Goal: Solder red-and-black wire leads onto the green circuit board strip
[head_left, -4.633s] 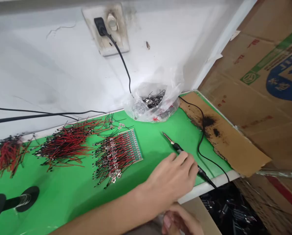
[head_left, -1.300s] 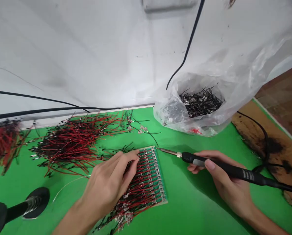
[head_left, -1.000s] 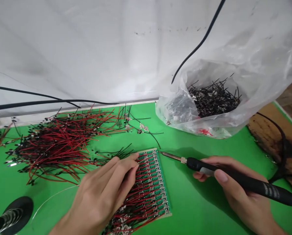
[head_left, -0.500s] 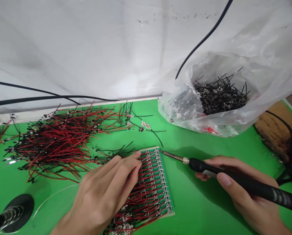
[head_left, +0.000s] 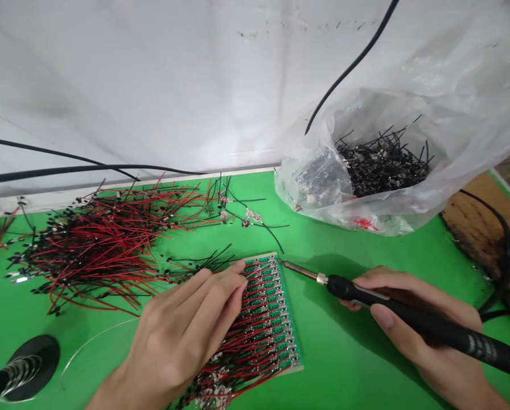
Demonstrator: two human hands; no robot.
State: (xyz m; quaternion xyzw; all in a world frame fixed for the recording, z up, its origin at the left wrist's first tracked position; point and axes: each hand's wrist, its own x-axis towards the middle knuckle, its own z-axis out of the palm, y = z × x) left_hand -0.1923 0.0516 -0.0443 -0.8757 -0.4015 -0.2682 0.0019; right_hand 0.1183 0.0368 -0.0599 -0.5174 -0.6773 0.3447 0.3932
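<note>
My left hand (head_left: 182, 336) is resting open, fingers extended, on the red wires (head_left: 255, 341) of the circuit board (head_left: 290, 327). My right hand (head_left: 408, 347) is grasping a soldering iron (head_left: 472, 344), tip just beside the board.

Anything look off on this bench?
Yes: the brown cardboard sheet at the right corner of the green mat is scorched black beneath the cord of the soldering iron, which looks like heat damage.

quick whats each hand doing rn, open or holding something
Left hand: open, fingers pressing on the red wires across the circuit board.
Right hand: closed, holding a soldering iron.
</note>
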